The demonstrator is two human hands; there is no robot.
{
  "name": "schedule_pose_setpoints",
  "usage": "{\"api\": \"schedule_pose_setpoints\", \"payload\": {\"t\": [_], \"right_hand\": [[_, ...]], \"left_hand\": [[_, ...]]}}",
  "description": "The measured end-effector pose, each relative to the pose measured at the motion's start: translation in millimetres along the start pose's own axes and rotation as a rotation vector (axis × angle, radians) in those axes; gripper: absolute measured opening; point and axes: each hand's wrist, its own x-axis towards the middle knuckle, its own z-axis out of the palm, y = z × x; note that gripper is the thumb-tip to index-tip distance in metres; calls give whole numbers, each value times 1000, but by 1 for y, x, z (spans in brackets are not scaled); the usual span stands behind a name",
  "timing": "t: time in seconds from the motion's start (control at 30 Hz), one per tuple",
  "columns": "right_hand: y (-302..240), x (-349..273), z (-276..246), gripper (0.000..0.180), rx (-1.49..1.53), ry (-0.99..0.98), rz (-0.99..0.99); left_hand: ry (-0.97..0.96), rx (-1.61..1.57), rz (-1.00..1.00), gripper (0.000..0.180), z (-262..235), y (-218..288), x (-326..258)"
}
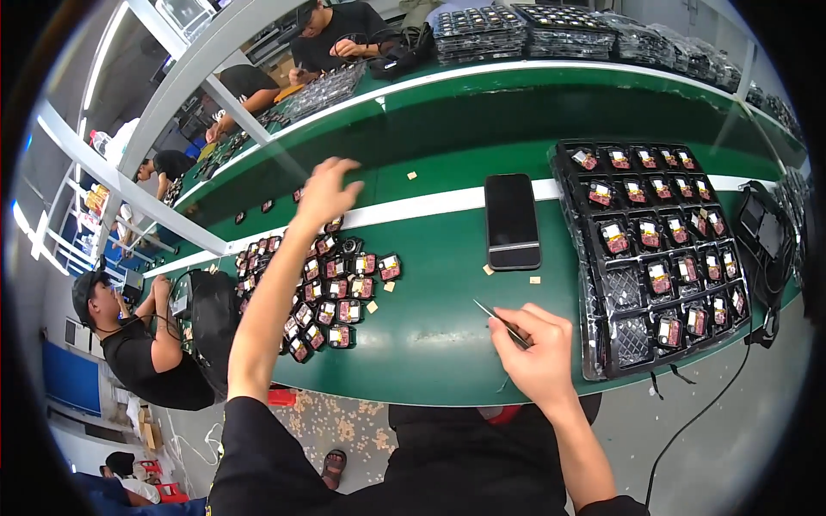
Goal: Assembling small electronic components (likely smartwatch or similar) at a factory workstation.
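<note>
My right hand (540, 351) is closed around a pair of slim metal tweezers (501, 322), whose tip points up and left over the green table. My left hand (329, 196) is raised beyond a pile of small black square modules (337, 288) with pink and white faces, fingers apart, with nothing visible in it. To the right lies a black plastic tray (632, 297) with rows of pockets. Most pockets hold one such module (659, 275); two in the near left column are bare. A dark phone (512, 221) rests between the pile and the tray.
Small tan paper bits (535, 280) dot the green tabletop (430, 344). A black bag (761, 228) with a hanging cable is right of the tray. Stacked trays (478, 34) line the far shelf. A co-worker (151, 344) sits at the left; others work across the bench.
</note>
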Motion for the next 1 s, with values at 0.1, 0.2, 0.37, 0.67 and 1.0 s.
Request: {"api": "schedule_pose_setpoints", "payload": {"t": [0.1,0.2,0.37,0.67,1.0], "right_hand": [[-5,2,0,15,-8,-18,8],[0,2,0,15,-58,7,-26],[-4,3,2,16,-60,-6,4],[1,1,1,15,-137,72,121],[11,2,3,12,-86,81,109]], "left_hand": [[-47,198,-321,46,2,-95,-20],[-38,110,-364,43,9,-140,-28],[-81,-179,-312,40,2,-146,-17],[-314,-606,521,42,-27,125,-81],[-206,-466,491,78,-22,170,-137]]}}
